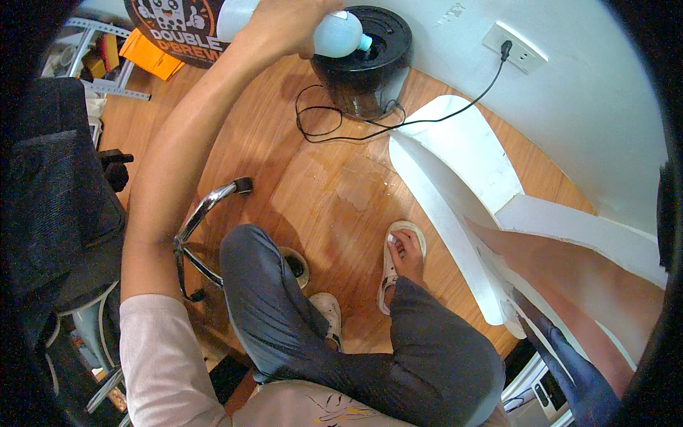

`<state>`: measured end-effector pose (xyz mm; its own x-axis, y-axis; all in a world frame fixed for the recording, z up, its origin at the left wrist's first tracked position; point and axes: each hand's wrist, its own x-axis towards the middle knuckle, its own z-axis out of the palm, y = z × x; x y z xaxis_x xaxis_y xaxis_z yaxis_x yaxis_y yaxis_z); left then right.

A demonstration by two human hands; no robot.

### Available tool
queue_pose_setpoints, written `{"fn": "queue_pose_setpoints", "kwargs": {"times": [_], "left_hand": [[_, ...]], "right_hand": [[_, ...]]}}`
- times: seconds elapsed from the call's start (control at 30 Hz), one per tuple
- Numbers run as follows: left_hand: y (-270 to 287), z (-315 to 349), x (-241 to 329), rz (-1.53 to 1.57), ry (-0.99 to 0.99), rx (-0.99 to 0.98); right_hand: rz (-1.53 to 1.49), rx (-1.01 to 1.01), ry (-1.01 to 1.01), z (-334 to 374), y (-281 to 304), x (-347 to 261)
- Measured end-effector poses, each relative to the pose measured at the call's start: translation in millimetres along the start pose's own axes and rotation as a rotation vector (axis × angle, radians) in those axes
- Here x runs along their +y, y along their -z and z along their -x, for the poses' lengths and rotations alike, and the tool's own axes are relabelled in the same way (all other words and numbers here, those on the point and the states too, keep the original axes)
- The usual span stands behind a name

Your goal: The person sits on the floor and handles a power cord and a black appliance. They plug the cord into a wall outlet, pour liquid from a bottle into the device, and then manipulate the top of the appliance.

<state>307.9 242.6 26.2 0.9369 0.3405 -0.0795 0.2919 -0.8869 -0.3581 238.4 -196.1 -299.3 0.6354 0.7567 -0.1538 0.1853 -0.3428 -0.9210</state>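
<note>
My left hand (288, 25) is wrapped round a pale plastic bottle (338, 34), tipped almost onto its side. The bottle's light-blue neck points into the open top of a round black appliance (366, 85) on the floor by the wall. Whether liquid is flowing cannot be seen. Down by my right shoe (388, 281), my right hand (407, 255) rests with fingers curled; something small and white shows at the fingertips, too small to name. My right forearm is hidden behind my knee.
A black cable (437, 119) loops over the wooden floor to a wall outlet (516, 48). Wet patches (356, 188) shine on the floorboards. White curved panels (455, 220) stand right. Left are a chrome chair base (210, 213), a dark chair (64, 185) and orange sheets (151, 55).
</note>
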Motion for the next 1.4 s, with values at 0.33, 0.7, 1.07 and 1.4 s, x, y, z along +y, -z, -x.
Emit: {"fn": "queue_pose_setpoints", "kwargs": {"times": [0.33,0.7,1.07,1.4], "left_hand": [[0.6,-1.8,2.4,-0.014,0.001,-0.016],[-10.8,-8.0,-4.0,-0.045,-0.066,0.078],[-22.1,-20.3,-9.7,-0.11,-0.113,0.163],[1.1,-20.8,4.1,-0.15,-0.09,0.03]], "right_hand": [[-0.019,0.017,-0.002,-0.3,-0.5,-2.6],[0.003,0.016,0.006,0.3,-1.6,-1.6],[-0.01,0.029,0.065,-0.7,-4.2,5.9],[-0.032,0.051,0.038,2.1,-7.2,15.3]]}}
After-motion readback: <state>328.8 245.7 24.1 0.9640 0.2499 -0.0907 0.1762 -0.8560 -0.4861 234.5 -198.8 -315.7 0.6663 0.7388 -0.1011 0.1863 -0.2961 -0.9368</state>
